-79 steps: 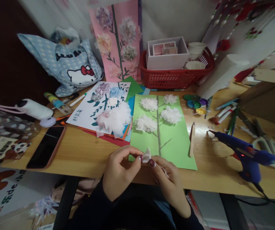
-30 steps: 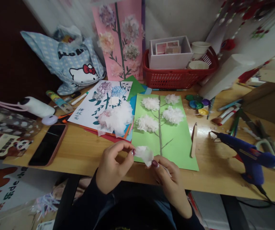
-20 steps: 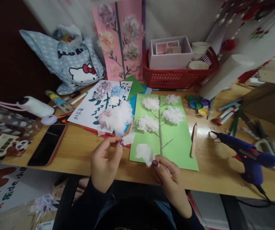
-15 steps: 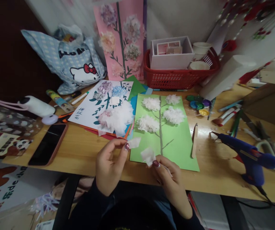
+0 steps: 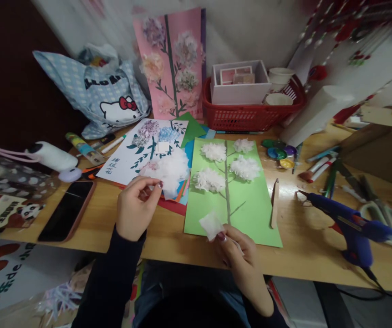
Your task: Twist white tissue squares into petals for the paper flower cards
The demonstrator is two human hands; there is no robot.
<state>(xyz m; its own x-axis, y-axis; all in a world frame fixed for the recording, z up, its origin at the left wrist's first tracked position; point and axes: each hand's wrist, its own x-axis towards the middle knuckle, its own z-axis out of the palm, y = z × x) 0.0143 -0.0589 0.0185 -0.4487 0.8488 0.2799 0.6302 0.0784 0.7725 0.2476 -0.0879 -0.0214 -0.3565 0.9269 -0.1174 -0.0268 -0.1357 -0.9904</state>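
My right hand (image 5: pixel 238 255) pinches white tissue paper (image 5: pixel 211 225) over the lower edge of a green sheet (image 5: pixel 202 207). On that sheet are several white ruffled flowers (image 5: pixel 244 168) along a painted grey stem (image 5: pixel 227 182). My left hand (image 5: pixel 137 207) is closed, thumb against fingertips, at the near edge of a pile of white tissue pieces (image 5: pixel 173 171). Whether a piece is between its fingers is too small to tell. The pile lies on a white sheet with painted flowers (image 5: pixel 117 161).
A blue glue gun (image 5: pixel 349 223) lies at the right beside scissors (image 5: pixel 376 212). A wooden stick (image 5: pixel 275 205) rests on the green sheet's right edge. A phone (image 5: pixel 66 212) is at the left; a red basket (image 5: pixel 250 117) and pink flower picture (image 5: pixel 171 64) stand behind.
My left hand has moved left, away from my right hand, and the tissue piece at its fingertips no longer shows. My right hand still holds its tissue in nearly the same place.
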